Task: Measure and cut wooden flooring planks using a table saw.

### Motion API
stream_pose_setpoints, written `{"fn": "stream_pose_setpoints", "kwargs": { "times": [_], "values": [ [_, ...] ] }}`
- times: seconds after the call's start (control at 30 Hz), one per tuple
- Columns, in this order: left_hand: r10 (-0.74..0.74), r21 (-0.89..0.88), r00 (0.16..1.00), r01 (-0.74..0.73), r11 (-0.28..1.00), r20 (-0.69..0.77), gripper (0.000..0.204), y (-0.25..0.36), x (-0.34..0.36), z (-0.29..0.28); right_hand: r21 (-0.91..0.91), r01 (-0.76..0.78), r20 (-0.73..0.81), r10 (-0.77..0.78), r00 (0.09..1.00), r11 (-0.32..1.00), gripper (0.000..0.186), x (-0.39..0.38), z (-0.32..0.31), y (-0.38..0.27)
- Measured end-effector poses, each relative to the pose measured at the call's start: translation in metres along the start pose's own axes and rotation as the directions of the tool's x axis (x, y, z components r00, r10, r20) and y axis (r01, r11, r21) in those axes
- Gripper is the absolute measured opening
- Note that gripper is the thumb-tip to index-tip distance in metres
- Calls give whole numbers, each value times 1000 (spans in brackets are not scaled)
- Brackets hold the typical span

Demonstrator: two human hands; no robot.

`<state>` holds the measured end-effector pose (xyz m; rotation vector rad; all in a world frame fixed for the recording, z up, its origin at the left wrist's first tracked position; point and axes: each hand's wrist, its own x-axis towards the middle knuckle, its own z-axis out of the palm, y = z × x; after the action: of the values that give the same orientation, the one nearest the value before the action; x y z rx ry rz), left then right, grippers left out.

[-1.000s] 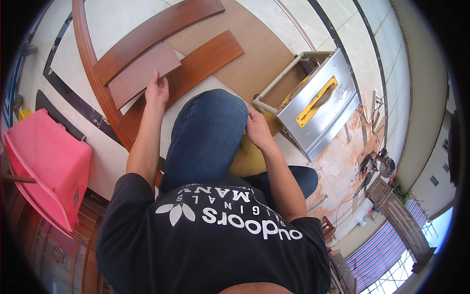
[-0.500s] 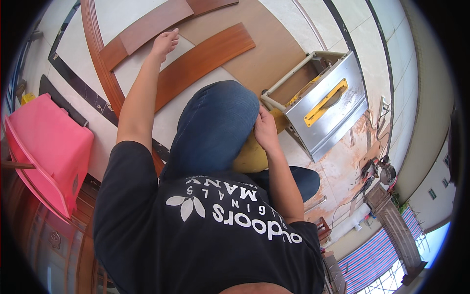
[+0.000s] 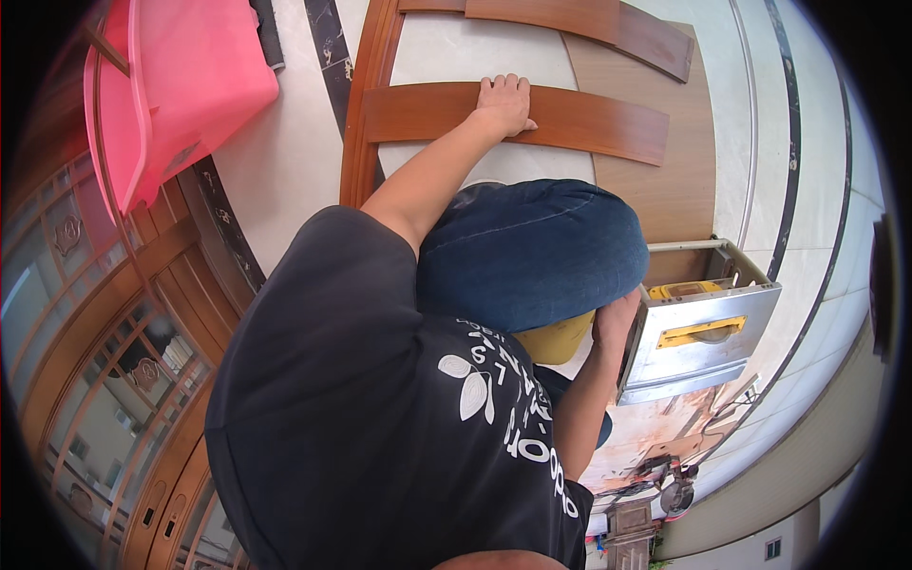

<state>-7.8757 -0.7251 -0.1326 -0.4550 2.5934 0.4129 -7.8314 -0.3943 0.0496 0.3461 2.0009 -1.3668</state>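
Left hand (image 3: pixel 506 106) lies across near reddish-brown board (image 3: pixel 608 125), fingers over far edge; whether gripping, cannot tell. Right hand (image 3: pixel 617 321), well apart, against denim knee (image 3: pixel 589 237), fingers partly hidden, grip unclear. Board meets moulded rail (image 3: pixel 355 152) at left, overlaps tan panel (image 3: pixel 665 199) at right. Silver saw table (image 3: pixel 689 359) right; pink tub (image 3: pixel 204 85) left.

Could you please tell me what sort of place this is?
It looks like a makeshift woodworking spot in or beside a home: a metal-topped table saw sits on the tiled floor near reddish-brown boards, with wood-framed glass doors to the left.
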Motion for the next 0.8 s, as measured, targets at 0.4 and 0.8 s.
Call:
{"fn": "stream_pose_setpoints", "kwargs": {
  "times": [0.4, 0.8],
  "values": [
    [24, 27, 996, -26, 999, 87, 80, -7, 18, -16, 218, -6, -83, 25, 996, 976, 26, -14, 8, 22],
    [281, -225, 959, -280, 933, -30, 39, 25, -44, -62, 144, 106, -81, -95, 992, 984, 27, -25, 1, -6]
  ]
}}
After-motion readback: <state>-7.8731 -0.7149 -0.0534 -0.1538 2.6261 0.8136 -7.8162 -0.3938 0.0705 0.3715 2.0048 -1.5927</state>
